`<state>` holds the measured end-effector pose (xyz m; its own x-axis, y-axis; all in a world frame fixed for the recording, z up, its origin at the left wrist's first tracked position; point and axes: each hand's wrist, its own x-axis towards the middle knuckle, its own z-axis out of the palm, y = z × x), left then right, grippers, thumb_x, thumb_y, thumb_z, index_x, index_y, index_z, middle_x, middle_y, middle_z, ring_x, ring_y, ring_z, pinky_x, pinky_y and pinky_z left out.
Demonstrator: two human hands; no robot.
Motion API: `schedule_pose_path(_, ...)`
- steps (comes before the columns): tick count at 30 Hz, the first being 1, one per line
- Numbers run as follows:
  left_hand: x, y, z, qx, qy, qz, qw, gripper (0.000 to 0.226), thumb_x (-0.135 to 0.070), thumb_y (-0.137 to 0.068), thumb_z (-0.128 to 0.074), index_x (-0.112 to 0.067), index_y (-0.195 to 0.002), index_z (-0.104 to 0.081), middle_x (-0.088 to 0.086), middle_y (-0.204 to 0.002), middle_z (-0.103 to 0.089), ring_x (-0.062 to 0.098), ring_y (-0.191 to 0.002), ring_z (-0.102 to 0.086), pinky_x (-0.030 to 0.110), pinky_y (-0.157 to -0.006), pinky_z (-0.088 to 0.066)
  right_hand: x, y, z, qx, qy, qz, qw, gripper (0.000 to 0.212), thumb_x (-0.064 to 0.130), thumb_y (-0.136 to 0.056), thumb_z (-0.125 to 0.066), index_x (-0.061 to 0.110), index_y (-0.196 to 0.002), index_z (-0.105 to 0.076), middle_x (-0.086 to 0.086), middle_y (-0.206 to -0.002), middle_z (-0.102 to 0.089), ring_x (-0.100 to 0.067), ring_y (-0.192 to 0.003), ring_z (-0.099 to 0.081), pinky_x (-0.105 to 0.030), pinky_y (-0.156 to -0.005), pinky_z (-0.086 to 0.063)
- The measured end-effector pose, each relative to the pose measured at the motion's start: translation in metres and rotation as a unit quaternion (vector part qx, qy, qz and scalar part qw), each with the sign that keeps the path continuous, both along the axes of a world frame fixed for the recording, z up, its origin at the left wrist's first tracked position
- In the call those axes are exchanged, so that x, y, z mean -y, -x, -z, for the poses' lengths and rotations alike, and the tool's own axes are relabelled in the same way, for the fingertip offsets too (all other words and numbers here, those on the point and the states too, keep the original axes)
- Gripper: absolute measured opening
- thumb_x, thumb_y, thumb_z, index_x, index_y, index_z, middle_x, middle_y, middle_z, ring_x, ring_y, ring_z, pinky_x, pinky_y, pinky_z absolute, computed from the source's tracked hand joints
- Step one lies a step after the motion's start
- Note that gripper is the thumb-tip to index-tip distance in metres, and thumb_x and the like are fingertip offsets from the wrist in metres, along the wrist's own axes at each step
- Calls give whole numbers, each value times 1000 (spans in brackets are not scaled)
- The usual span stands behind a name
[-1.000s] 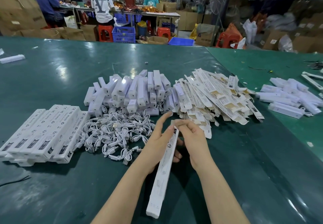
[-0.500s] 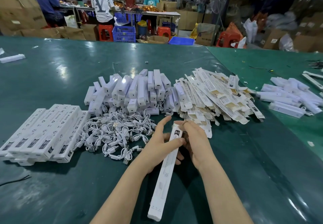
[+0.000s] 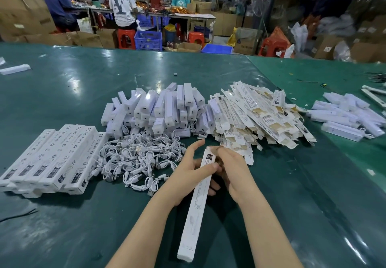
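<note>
Above the dark green surface [image 3: 292, 205], the left hand [image 3: 188, 175] holds in its grip the long narrow white cardboard box [image 3: 197, 205], thumb across it, while the right hand [image 3: 234, 173] pinches its far end, near the pile of white cables [image 3: 135, 159].

One long narrow white cardboard box [image 3: 196, 211], black print, slanted lengthwise; far end gripped between left hand [image 3: 188, 170] and right hand [image 3: 232, 169].

One long box [image 3: 194, 215], held by the left hand [image 3: 188, 173] and right hand [image 3: 234, 171]. Lower left: six or seven packed boxes [image 3: 52, 159] in a row. Centre: heaps of cables [image 3: 135, 159], white bars [image 3: 163, 108] and flat cartons [image 3: 257, 117], beyond counting.
</note>
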<state>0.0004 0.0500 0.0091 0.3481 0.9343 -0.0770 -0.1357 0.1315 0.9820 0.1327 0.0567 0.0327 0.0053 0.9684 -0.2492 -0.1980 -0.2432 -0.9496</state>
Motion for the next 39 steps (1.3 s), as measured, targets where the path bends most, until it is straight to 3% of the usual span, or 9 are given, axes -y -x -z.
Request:
schedule_pose_path(6,1,1,0,-13,-1,31,999,68,-20,-91,-69,-42,-141,-30,7,-98,-73,30,-70,-70,35,-60,-57,-1,-3,0,9,-13,-3,1000,17,15,-89,-56,15,-83,-71,-4,-70,-65,-13,-61,-60,-26,-57,-50)
schedule_pose_path(11,-1,-1,1,-22,6,2,1000,64,-19,-92,-67,-43,-139,-32,6,-88,-70,31,-68,-70,34,-58,-56,0,0,6,187,-120,-15,975,24,21,-94,-55,34,-80,-69,6,-80,-68,-5,-67,-58,-24,-63,-52)
schedule_pose_path(14,-1,-1,1,-24,4,-6,1000,61,-16,-92,-64,-41,-138,-31,1,-80,-72,30,-67,-70,33,-58,-56,2,1,6,171,-125,-38,977,15,35,-93,-59,31,-80,-67,6,-81,-67,-2,-62,-56,-16,-55,-48)
schedule_pose_path(17,-1,-2,2,-20,8,-16,1000,57,-18,-93,-63,-38,-137,-33,2,-79,-72,29,-66,-69,32,-57,-55,2,-1,8,187,-139,-45,971,11,25,-92,-62,26,-82,-65,18,-69,-62,-3,-51,-54,-19,-47,-47)
schedule_pose_path(21,-1,-3,1,-18,6,-7,1000,50,-21,-92,-64,-42,-130,-40,5,-85,-72,31,-68,-70,33,-59,-56,-1,-2,11,186,-131,-38,973,15,22,-91,-63,27,-78,-66,19,-67,-63,3,-61,-57,-15,-57,-48)
schedule_pose_path(27,-6,2,0,75,36,-96,992,22,-21,-95,-64,-23,-113,-52,12,-93,-72,34,-69,-69,37,-60,-57,-5,1,13,143,-112,73,981,15,19,-96,-52,29,-92,-63,9,-89,-69,5,-67,-62,-28,-74,-48)
schedule_pose_path(32,-12,3,-3,194,81,-117,970,38,-31,-85,-66,-12,-112,-46,17,-99,-73,36,-78,-72,40,-66,-58,-2,3,9,141,-145,-12,979,21,10,-99,-49,27,-99,-62,-1,-100,-71,-7,-69,-64,-24,-70,-52)
schedule_pose_path(35,-11,7,-3,243,116,-97,958,44,-46,-83,-64,-6,-100,-58,16,-89,-73,27,-74,-72,31,-63,-58,2,3,5,143,-202,-76,966,45,-2,-91,-47,36,-108,-62,2,-108,-64,-4,-90,-63,-23,-81,-52)
schedule_pose_path(39,-12,0,-10,269,187,-60,943,36,-40,-93,-51,-7,-93,-65,11,-81,-73,18,-55,-70,21,-43,-51,7,-4,2,199,-276,-175,924,54,13,-76,-60,52,-113,-62,23,-133,-46,0,-126,-44,-20,-96,-44)
